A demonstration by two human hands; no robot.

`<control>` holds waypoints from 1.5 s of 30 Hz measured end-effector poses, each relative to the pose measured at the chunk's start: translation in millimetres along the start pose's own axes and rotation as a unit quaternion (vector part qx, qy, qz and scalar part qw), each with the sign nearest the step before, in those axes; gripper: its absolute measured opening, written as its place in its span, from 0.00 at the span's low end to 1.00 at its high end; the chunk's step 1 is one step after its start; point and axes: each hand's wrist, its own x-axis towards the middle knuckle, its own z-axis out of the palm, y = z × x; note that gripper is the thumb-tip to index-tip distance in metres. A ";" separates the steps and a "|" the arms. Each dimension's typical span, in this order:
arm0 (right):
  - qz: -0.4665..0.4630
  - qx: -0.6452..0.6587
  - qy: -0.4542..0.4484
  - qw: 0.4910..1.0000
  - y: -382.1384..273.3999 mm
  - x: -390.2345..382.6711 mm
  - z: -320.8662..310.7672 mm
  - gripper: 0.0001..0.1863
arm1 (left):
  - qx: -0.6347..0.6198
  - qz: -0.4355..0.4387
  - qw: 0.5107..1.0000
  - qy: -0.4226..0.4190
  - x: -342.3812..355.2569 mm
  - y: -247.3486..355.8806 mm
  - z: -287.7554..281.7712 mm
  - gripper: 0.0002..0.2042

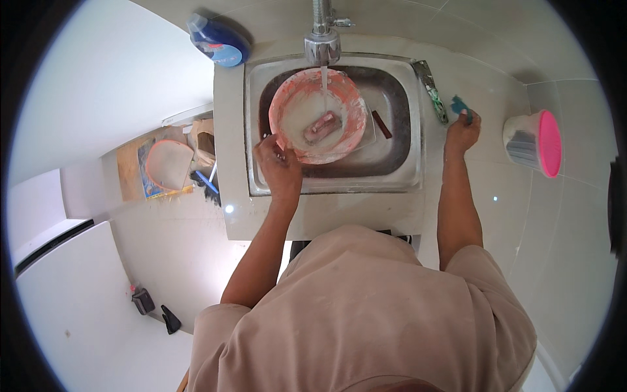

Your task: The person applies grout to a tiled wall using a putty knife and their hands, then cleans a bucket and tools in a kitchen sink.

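At the left front of the sink, my left hand [277, 157] has its fingers closed at what looks like a clear rectangular piece [369, 137], beside a pink, white-smeared basin [282, 104]. Water runs from the chrome tap [322, 46] into the basin, where a pale pinkish block [322, 127] lies in cloudy liquid. To the right of the sink my right hand [464, 134] pinches a teal scouring pad [459, 104]. Near it lies a long paint-stained tool [431, 91]. A dark red strip [381, 123] is in the steel sink [408, 157], right of the basin.
A blue bottle [219, 42] stands at the back left of the counter [323, 215]. A pink-lidded tub [532, 142] is at the right. Lower left are cardboard [130, 170], an orange-rimmed item [168, 163] and a brush [206, 183]; dark objects [144, 300] lie farther forward.
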 end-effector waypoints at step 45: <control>-0.134 0.285 -0.337 0.887 -183.3 -133.0 108.5 0.13 | -0.360 -0.264 0.843 -0.300 98.5 22.7 84.3 0.12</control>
